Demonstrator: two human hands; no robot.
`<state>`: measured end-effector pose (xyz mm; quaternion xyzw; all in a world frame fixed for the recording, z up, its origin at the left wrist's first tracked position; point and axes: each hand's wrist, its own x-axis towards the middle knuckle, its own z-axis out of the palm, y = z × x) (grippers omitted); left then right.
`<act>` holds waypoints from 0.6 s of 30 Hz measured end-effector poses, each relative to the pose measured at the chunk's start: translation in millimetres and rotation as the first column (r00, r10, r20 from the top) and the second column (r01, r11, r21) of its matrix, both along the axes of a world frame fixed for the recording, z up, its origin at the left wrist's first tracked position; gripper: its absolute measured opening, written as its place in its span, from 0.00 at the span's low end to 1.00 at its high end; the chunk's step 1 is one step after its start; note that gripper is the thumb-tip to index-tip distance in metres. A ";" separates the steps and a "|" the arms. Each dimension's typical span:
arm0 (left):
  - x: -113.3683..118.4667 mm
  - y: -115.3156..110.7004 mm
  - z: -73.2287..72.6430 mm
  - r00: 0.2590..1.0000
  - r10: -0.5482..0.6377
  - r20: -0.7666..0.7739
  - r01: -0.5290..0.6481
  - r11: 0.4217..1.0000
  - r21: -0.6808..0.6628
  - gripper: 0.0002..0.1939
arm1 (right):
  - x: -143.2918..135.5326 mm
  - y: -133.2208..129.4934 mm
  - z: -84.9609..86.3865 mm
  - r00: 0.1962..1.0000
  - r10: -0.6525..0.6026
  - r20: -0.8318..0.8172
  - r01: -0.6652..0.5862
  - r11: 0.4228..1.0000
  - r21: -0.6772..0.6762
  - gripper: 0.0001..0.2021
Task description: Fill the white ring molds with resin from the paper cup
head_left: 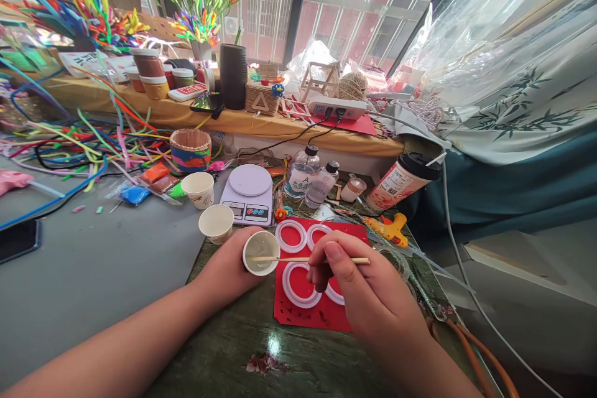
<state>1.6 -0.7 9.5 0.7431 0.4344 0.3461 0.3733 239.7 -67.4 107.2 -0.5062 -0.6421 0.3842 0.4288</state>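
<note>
Head view. Left hand: closed round one paper cup holding translucent liquid. Right hand: pinching one wooden stick, far end inside that cup. Under the right hand: red sheet bearing four white rings, partly hidden. Beyond the left hand: two paper cups; lilac digital scale. Beyond the right: two black-capped bottles; yellow glue gun.
</note>
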 end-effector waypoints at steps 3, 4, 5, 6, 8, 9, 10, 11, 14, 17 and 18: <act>-0.1 0.0 0.6 1.000 0.001 -0.009 -0.001 1.000 -0.005 0.18 | 1.0 0.9 -1.1 1.000 -0.029 0.012 0.028 0.999 0.026 0.25; -0.2 -0.1 0.6 1.000 0.003 -0.010 -0.003 1.000 -0.006 0.18 | 1.3 1.3 -1.4 1.000 -0.021 0.017 0.021 1.000 0.022 0.26; -0.3 -0.1 0.6 1.000 0.005 -0.011 -0.005 1.000 -0.006 0.18 | 1.7 1.8 -1.8 1.000 -0.007 0.014 0.007 1.000 0.013 0.26; -0.3 -0.1 0.6 1.000 0.004 -0.011 -0.004 1.000 -0.004 0.18 | 2.0 2.2 -1.9 1.000 -0.001 0.003 0.001 1.000 0.016 0.25; -0.3 -0.2 0.7 1.000 0.004 -0.010 -0.004 1.000 -0.001 0.17 | 2.5 2.5 -1.9 1.000 -0.019 0.002 0.019 0.999 0.048 0.24; -0.2 -0.2 0.8 1.000 0.006 -0.007 -0.006 1.000 0.000 0.18 | 2.5 2.5 -1.6 1.000 -0.027 0.013 0.027 0.998 0.057 0.24; -0.1 -0.2 0.9 1.000 0.008 -0.004 -0.008 1.000 -0.001 0.18 | 2.5 2.5 -1.3 1.000 -0.018 0.022 0.016 0.999 0.050 0.24; -0.1 -0.2 0.9 1.000 0.009 -0.003 -0.009 1.000 -0.005 0.18 | 2.3 2.4 -1.0 1.000 0.002 0.024 -0.003 0.999 0.033 0.24; 0.1 -0.2 1.0 1.000 0.007 -0.001 -0.007 1.000 -0.015 0.18 | 1.3 3.2 -1.1 1.000 -0.019 0.007 0.018 0.999 0.051 0.25; 0.1 0.1 1.1 1.000 0.010 0.002 -0.010 1.000 -0.017 0.19 | 0.6 4.3 -2.6 0.999 -0.048 0.015 0.047 0.998 0.048 0.26; 0.1 0.1 1.2 1.000 0.010 0.005 -0.010 1.000 -0.017 0.19 | 0.5 4.4 -3.0 0.999 -0.033 0.014 0.032 0.999 0.033 0.26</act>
